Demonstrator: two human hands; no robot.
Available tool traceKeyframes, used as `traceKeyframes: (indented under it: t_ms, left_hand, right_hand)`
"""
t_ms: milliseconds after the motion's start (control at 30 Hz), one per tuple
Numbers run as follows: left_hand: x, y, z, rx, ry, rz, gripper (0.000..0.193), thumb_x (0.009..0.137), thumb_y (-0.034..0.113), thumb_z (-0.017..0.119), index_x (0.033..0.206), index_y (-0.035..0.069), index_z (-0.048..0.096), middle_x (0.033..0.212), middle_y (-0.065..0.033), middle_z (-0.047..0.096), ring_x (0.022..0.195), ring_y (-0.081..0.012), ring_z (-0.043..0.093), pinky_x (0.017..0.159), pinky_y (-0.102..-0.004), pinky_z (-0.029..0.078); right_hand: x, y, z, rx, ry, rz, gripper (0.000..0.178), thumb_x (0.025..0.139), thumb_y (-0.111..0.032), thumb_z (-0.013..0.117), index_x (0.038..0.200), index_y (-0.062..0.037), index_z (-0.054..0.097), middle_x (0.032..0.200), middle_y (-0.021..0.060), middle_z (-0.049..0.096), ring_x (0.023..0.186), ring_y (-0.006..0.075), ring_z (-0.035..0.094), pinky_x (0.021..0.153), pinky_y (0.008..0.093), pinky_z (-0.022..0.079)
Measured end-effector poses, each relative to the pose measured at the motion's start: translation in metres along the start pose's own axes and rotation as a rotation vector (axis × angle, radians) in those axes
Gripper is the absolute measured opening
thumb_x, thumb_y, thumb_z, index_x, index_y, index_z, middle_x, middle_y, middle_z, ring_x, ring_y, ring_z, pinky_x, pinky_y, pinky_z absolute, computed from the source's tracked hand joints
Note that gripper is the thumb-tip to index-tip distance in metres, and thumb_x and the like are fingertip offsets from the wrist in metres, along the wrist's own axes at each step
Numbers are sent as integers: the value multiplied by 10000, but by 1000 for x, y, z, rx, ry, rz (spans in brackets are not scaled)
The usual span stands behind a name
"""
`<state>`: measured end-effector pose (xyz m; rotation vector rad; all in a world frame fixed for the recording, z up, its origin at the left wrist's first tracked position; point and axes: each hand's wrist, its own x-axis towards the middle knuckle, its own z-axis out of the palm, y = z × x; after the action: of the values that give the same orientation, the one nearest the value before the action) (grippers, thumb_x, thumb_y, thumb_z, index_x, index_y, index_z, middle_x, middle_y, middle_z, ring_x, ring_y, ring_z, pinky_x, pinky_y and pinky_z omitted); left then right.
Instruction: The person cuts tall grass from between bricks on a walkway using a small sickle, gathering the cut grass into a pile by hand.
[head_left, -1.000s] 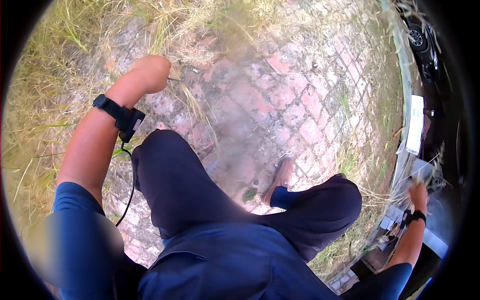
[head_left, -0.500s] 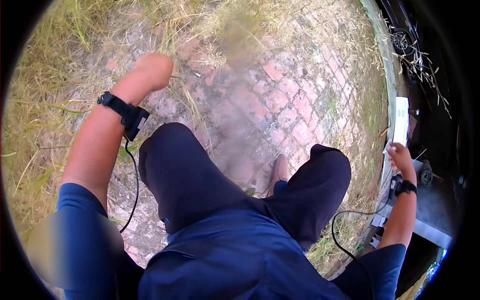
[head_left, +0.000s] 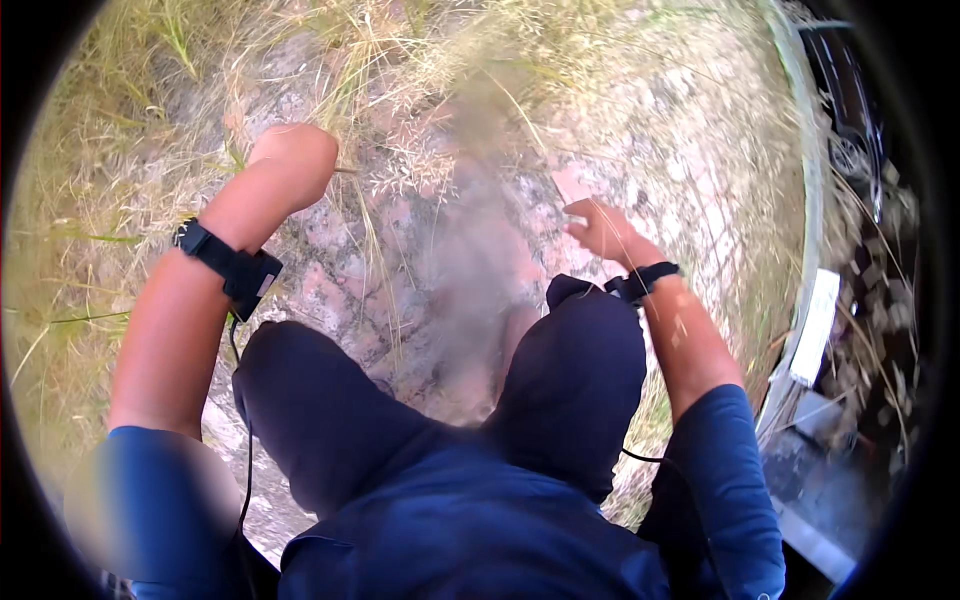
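The short, thin, brown stick-like piece [head_left: 347, 171], a stem or a handle, I cannot tell which, pokes out at 3 o'clock from the bare left hand [head_left: 296, 160], which sits at 10 o'clock of the view's middle. That hand is curled into a fist that seems to clasp the piece, though its fingertips are hidden; a snug, full-finger grip with a straight wrist should hold something so thin better than a loose pinch. Tall, straw-yellow dry grass [head_left: 330, 60] rises just beyond the fist towards 12 o'clock, and pale, feathery seed heads [head_left: 410, 145] lie near it at 3 o'clock; brittle stalks probably behave best when gathered low, near the ground. The bare right hand [head_left: 605, 230], at 2 o'clock, hangs apart from the left, thumb and forefinger parted and pointing to 9 o'clock, its other fingers unclear. Keeping those fingertips clear of scratchy stalk ends seems wise. Below lies rough pink-and-grey paving [head_left: 325, 225]. The thin black cable [head_left: 248, 450] from the black left wrist strap [head_left: 215, 255] runs towards 6 o'clock past the dark trousers [head_left: 320, 420], and could snag on stems or a knee, so smooth, short arm movements look safest.
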<state>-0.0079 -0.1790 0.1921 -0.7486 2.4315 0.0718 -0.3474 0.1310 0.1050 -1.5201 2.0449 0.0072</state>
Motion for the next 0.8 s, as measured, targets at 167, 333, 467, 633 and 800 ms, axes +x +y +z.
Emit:
traceKeyframes:
  t_ms: [167,333,467,633,800]
  left_hand:
    - [-6,-7,-6,-83,-37,-73,146,737,38,616,840,40,719,904,-157,698,875,-326,680,745,-400,547]
    - [-7,-10,8,-197,-9,-78,155,725,33,616,842,38,717,890,-162,696,873,-332,677,740,-413,548]
    - [-2,-11,12,-226,-19,-94,157,713,24,607,839,37,699,868,-170,684,864,-347,667,742,-431,542]
    - [-10,-16,20,-248,8,-107,163,714,18,593,850,40,679,854,-173,671,861,-363,653,742,-449,533]
    - [-1,-9,10,-231,28,-94,149,747,50,595,872,45,676,856,-171,666,874,-361,648,758,-451,528]
  right_hand:
    - [61,5,55,-115,55,-28,417,871,-292,599,1194,-30,586,1094,226,634,925,428,623,860,462,490]
    - [77,28,76,-127,-177,333,308,881,-273,527,902,15,633,933,262,648,916,432,613,840,482,480]
    - [84,35,78,-146,-98,210,329,898,-288,502,824,3,635,921,256,642,872,431,613,799,471,486]
    - [95,-41,51,-161,-193,-148,256,908,-278,512,914,-64,651,904,207,642,814,411,609,759,463,506]
    - [129,-3,37,-334,59,-195,238,919,-254,485,1015,-93,631,1029,179,643,872,378,638,764,468,520]
